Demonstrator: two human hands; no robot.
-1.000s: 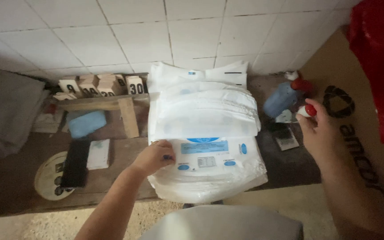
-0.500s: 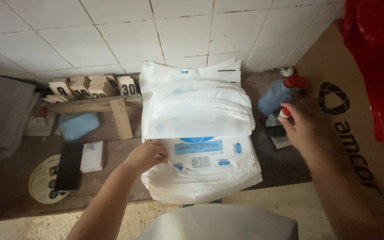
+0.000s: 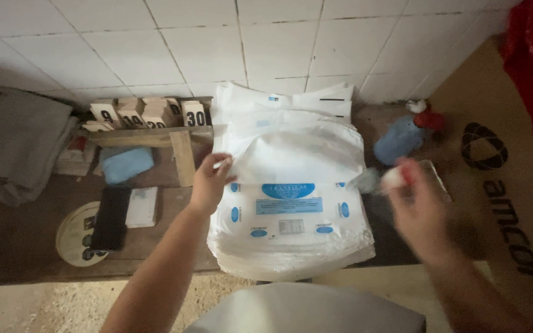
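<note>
A thick stack of white plastic bags (image 3: pixel 291 240) with blue print lies on the dark wooden bench. My left hand (image 3: pixel 208 182) is at the stack's left edge, with its fingers pinched on the top bag (image 3: pixel 291 157), whose upper part is lifted and curled. My right hand (image 3: pixel 417 213) is blurred just right of the stack, closed around a small white and red object (image 3: pixel 395 176) that I cannot identify.
Wooden numbered blocks (image 3: pixel 146 114) stand on a wooden rack at the back left. Below them are a blue cloth (image 3: pixel 128 163), a black phone (image 3: pixel 111 216), a small white box (image 3: pixel 143 206) and a round disc (image 3: pixel 69 237). A grey cloth (image 3: pixel 23 145) lies far left. A blue bottle (image 3: pixel 402 137) and a cardboard box (image 3: pixel 501 185) are on the right.
My left hand has moved up the stack's left edge and raised the top bag. My right hand has swung left and down toward the stack with the small object.
</note>
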